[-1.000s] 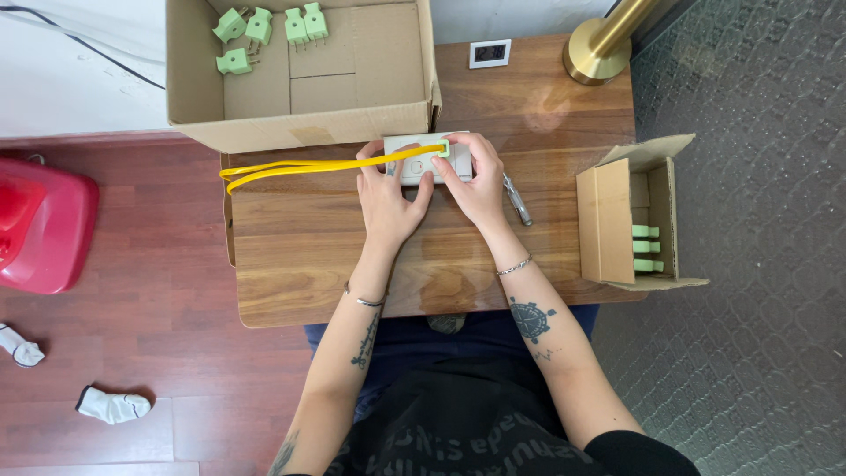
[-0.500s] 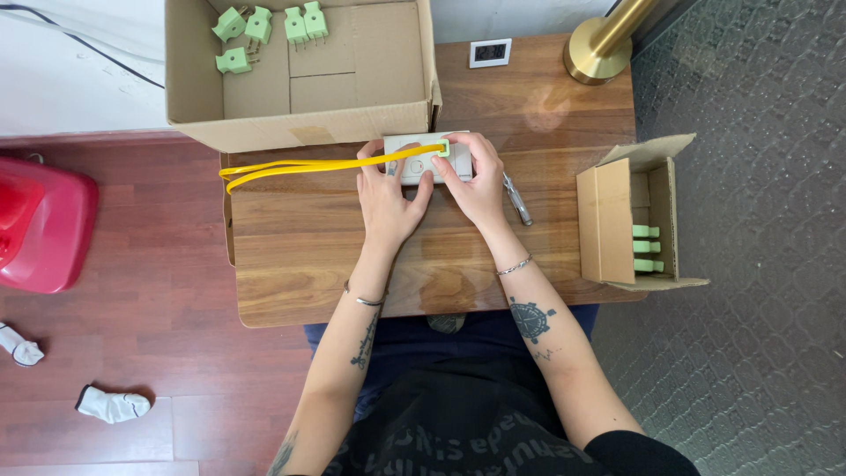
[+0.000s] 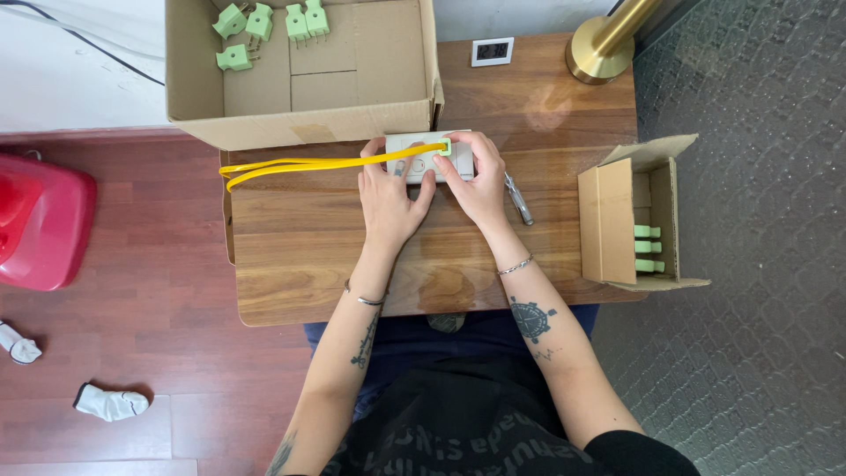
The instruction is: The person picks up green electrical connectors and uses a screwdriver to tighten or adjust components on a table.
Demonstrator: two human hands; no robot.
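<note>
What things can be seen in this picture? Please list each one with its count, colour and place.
table: 1, brown wood, centre
big box: 1, cardboard, table's far edge
loose plugs: 5, light green, inside big box
small box: 1, cardboard, table's right side
packed plugs: 3 visible, light green, in small box
socket block: 1, white, under both hands
plug: 1, green, on socket block
cable: 1, yellow, running left from plug
metal tool: 1, silver, right of hands
lamp base: 1, brass, far right corner
small display: 1, white, far edge
red object: 1, floor left
socks: 2, white, floor
left hand: on socket block
right hand: at plug

Wooden table (image 3: 300,256), red-brown plank floor (image 3: 132,353), grey carpet (image 3: 758,353).
</note>
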